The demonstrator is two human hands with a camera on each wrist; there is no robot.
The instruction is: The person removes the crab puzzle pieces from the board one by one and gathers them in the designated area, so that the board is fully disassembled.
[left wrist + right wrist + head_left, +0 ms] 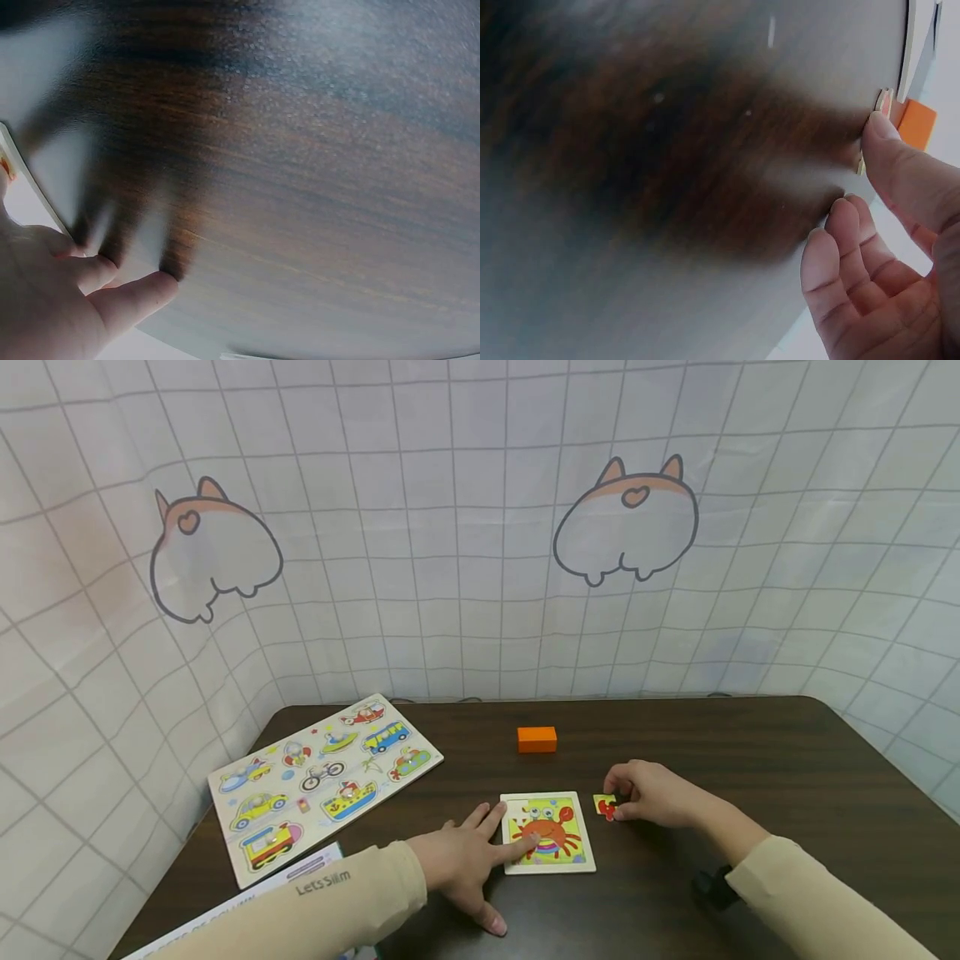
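A square crab puzzle (587, 866) with a pale wooden frame lies on the dark table, a bare pale patch at its upper left corner. My left hand (468, 860) spreads over its left side, fingers straight, the index fingertip on the crab picture. In the left wrist view, the other fingers of the left hand (75, 289) reach past the frame's edge. Just right of the frame, my right hand (656, 793) pinches a small yellow and red puzzle piece (601, 802) between thumb and index finger. The right wrist view shows the thumb (900, 161) against the piece's edge (885, 101).
An orange block (537, 740) stands behind the crab puzzle. At the left lies a large vehicle puzzle board (300, 802), with a white printed sheet (322, 858) partly under my left sleeve. A white gridded curtain (480, 527) hangs behind the table (750, 760).
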